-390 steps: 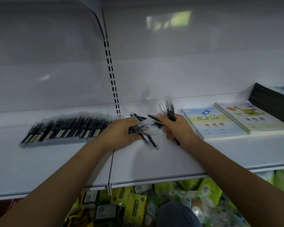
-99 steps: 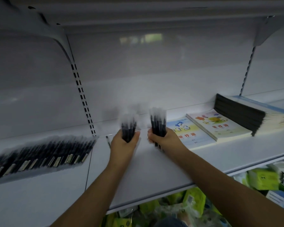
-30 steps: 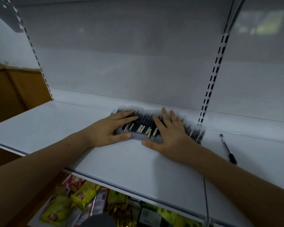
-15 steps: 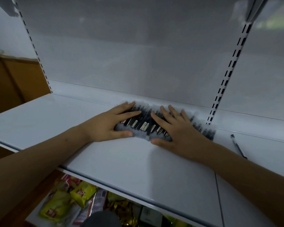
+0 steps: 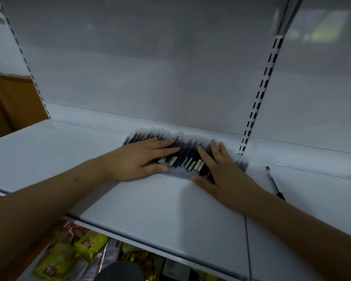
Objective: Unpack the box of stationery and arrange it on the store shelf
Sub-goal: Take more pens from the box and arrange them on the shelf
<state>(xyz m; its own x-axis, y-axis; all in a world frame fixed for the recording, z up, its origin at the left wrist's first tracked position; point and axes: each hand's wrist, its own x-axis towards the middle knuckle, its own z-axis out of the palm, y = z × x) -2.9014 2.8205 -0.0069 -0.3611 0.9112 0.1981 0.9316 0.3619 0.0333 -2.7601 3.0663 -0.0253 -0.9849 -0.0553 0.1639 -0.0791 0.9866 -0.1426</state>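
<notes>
A row of several black pens (image 5: 187, 157) in clear sleeves lies side by side at the back of the white shelf (image 5: 150, 209), close to the back panel. My left hand (image 5: 139, 159) rests flat on the row's left part, fingers straight and pointing right. My right hand (image 5: 219, 169) lies flat on the row's right part, fingers spread toward the back. Both hands cover some of the pens. One loose black pen (image 5: 274, 182) lies alone on the shelf to the right of my right hand.
A slotted upright (image 5: 257, 98) rises behind the row's right end and another upright (image 5: 22, 59) stands at the far left. Yellow snack packets (image 5: 73, 254) fill the level below. Brown wood (image 5: 8, 102) shows at the left.
Both hands stay flat on the pen row. The left hand's fingers have slid a little further right over the pens since half a second ago; the view has shifted slightly.
</notes>
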